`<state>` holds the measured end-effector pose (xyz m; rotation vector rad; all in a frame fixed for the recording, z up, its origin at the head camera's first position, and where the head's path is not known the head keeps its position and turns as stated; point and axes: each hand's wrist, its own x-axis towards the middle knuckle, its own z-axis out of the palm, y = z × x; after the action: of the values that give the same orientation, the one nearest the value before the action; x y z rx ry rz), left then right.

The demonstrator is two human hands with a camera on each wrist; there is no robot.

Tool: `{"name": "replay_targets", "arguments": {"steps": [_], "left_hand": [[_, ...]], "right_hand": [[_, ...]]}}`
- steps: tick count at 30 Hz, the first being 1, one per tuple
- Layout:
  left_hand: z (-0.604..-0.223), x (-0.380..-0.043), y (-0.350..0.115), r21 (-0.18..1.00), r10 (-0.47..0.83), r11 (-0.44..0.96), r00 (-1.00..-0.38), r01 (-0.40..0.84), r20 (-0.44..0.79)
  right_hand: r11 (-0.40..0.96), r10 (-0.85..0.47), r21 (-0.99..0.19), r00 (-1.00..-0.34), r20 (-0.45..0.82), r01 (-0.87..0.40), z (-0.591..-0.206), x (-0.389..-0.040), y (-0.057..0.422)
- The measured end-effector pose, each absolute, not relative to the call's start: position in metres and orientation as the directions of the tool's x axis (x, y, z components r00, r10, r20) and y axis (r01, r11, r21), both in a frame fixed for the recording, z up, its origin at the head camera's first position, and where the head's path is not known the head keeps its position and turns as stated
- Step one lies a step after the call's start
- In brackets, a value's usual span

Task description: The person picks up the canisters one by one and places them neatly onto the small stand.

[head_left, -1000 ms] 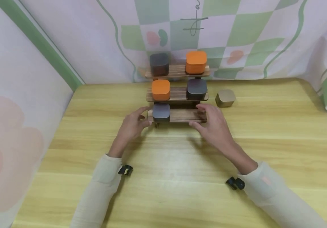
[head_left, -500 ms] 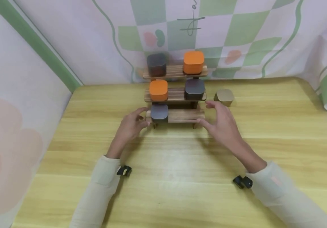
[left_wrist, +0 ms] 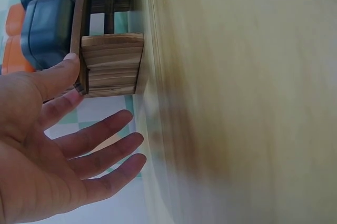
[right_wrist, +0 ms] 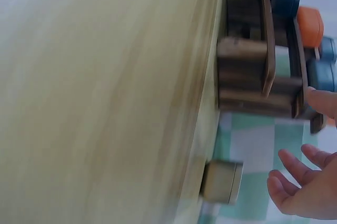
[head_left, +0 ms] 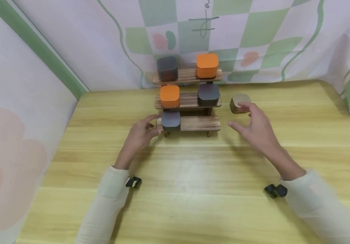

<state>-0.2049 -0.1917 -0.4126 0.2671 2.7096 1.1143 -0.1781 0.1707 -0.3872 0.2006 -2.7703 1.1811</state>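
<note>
A three-tier wooden display stand point(head_left: 200, 123) holds small square tins. My left hand point(head_left: 139, 135) pinches the left end of the lowest board between thumb and index finger, its other fingers point(left_wrist: 100, 158) spread apart. Next to that hand sits a dark grey tin point(head_left: 171, 120) on the same board. To the right of the stand, my right hand point(head_left: 260, 130) is held with thumb and fingers apart and nothing between them. Its fingertips overlap a gold tin point(head_left: 239, 99) on the table in the head view; the right wrist view shows a gap between them.
On the middle board are an orange tin point(head_left: 170, 95) and a black tin point(head_left: 208, 94). The top board bears another black tin point(head_left: 167, 68) and another orange one point(head_left: 207, 65). A patterned curtain point(head_left: 230, 30) hangs close behind the wooden table point(head_left: 175, 189).
My right hand has left the right end of the lowest board and moved right, up to the gold tin. The left hand stays at the stand's left end.
</note>
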Motion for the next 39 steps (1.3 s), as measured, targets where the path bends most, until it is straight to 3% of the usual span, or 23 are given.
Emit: {"name": "replay_targets", "arguments": {"steps": [18, 26, 39], "left_hand": [[-0.412, -0.204, -0.191, 0.717, 0.249, 0.689, -0.963, 0.102, -0.102], [-0.414, -0.204, -0.191, 0.714, 0.253, 0.691, -0.963, 0.114, -0.091], [-0.415, -0.205, -0.191, 0.719, 0.242, 0.688, -0.965, 0.099, -0.099]], "right_hand": [[0.729, -0.122, -0.669, -0.989, 0.085, -0.147, -0.385, -0.197, 0.225], [0.713, -0.194, -0.696, -0.978, -0.075, -0.088, -0.380, -0.209, 0.250], [0.706, -0.214, -0.708, -0.961, -0.173, -0.029, -0.391, -0.232, 0.286]]}}
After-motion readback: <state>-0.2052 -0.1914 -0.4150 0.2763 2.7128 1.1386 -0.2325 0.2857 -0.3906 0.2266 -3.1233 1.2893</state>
